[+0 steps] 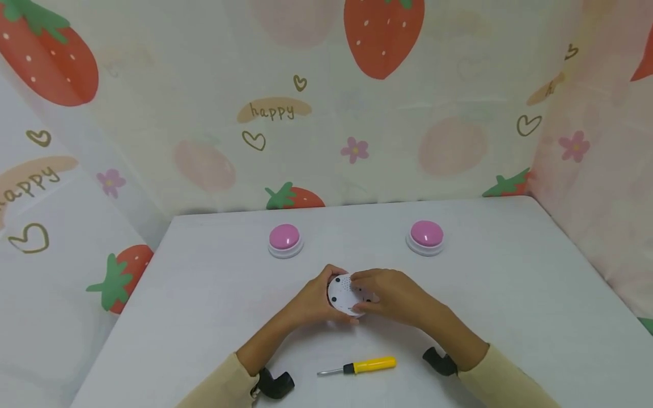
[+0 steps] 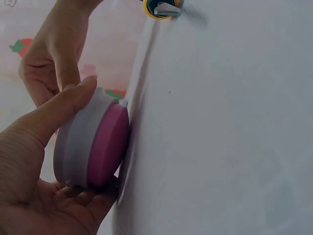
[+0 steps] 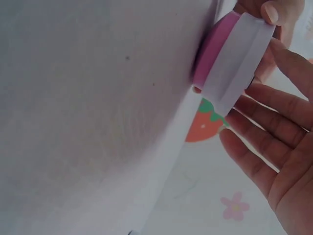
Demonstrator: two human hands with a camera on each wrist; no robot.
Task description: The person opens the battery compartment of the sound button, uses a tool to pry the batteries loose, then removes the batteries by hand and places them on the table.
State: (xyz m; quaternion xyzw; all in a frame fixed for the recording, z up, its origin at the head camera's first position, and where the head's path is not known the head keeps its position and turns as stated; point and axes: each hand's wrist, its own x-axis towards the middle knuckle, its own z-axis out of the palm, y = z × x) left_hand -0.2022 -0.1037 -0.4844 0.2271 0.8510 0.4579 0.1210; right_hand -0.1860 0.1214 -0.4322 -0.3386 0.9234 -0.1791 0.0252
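Hands (image 1: 312, 299) (image 1: 394, 297) on button (image 1: 340, 297), strawberry wall (image 1: 388, 119) behind table (image 1: 204, 277)

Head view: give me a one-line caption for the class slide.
Left hand holds an upturned button, right hand touching its white base; beyond, two pink buttons; nearer, a yellow screwdriver.

Plain beige left sleeve (image 1: 219, 381), ending short of the bare left hand (image 1: 317, 300), matching beige right sleeve (image 1: 507, 381), likewise short of the bare right hand (image 1: 391, 294), black left wrist piece (image 1: 276, 386) bent like a pipe elbow, rounded black right wrist piece (image 1: 440, 362)
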